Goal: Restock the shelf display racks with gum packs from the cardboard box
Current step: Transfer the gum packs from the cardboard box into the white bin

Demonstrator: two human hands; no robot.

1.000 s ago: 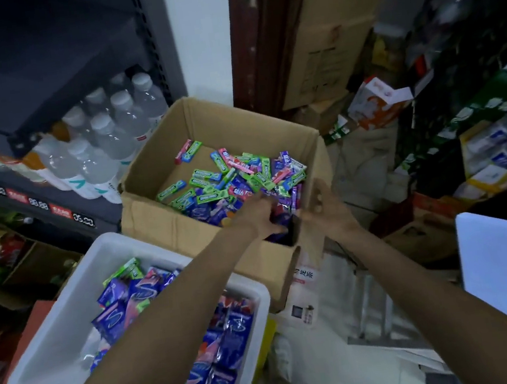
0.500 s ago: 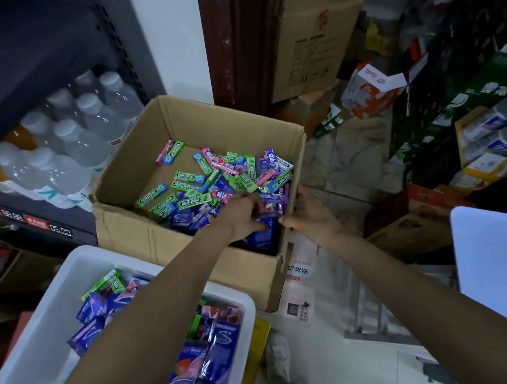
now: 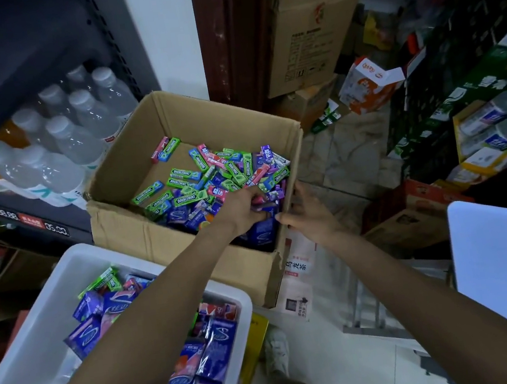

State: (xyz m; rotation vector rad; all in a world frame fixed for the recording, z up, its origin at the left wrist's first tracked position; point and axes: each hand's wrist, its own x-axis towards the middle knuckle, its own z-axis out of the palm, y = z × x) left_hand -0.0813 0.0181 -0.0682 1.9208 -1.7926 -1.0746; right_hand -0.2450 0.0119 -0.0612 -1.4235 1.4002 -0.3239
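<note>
Left hand (image 3: 243,207) is reaching into the cardboard box (image 3: 142,234) at its 4 o'clock corner, fingers curling down into the pile of gum packs (image 3: 212,177); looks like it's closing on a pink/purple pack, but the knuckles are hiding the contact, so can't tell if anything's actually gripped. Right hand (image 3: 307,214) is lying against the box's right wall from outside, fingers fairly straight and spread along the rim, bracing rather than grabbing. Gum packs are lying loose and jumbled across the right half of the box floor: green Doublemint sticks toward 9 o'clock, blue flat packs right under the left hand. White tub (image 3: 28,372) at 7 o'clock from the box is holding more blue and pink packs; left forearm is crossing over it. Water bottles (image 3: 78,130) are sitting on the dark shelf (image 3: 25,216) at 10 o'clock. No display racks are showing in view. My read for this step: keep the right hand steadying the wall so the box isn't sliding, gather several same-flavour packs aligned lengthwise instead of a mixed fistful, and lift straight up clear of the rim so loose sticks aren't spilling.
</note>
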